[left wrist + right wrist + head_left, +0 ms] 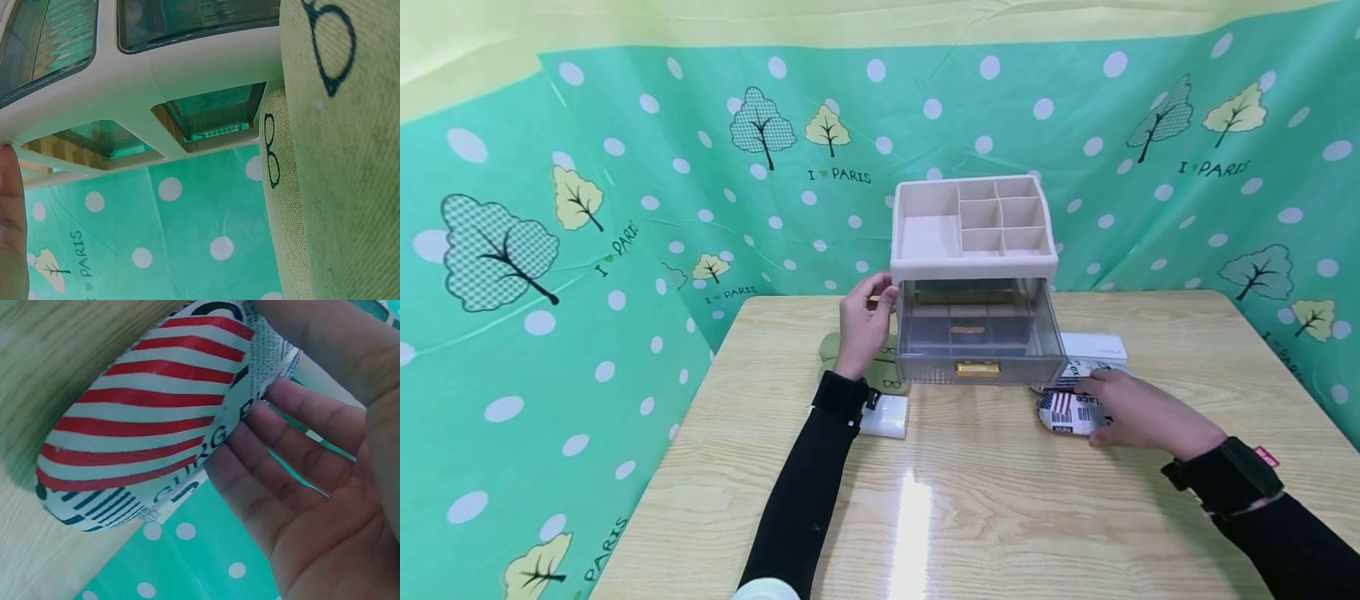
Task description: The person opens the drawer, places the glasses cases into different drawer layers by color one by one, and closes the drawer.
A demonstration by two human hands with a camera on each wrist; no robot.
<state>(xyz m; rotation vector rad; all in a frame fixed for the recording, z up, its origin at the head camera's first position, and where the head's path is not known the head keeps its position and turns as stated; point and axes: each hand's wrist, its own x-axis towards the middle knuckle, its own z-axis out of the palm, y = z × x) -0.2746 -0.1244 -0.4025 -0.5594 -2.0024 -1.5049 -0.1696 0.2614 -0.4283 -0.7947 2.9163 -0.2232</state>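
Observation:
A white desktop organizer (973, 268) stands at the back of the table, its clear grey drawer (977, 369) pulled out. My left hand (867, 327) rests against the organizer's left side, fingers loosely bent; only one finger (11, 219) shows in the left wrist view. Beneath that hand lie green glasses cases (350, 156) with drawn spectacles. At right, my right hand (1138, 412) holds a newspaper-print glasses case (137, 419) with red stripes, thumb on one side and fingertips along the other edge. A second printed case (1078, 369) lies just behind it.
A white box (1093, 345) lies behind the printed cases, right of the drawer. A small white packet (886, 417) sits by my left wrist. Behind the wooden table (1000, 508) hangs a green dotted cloth (820, 225). The organizer's top has several compartments.

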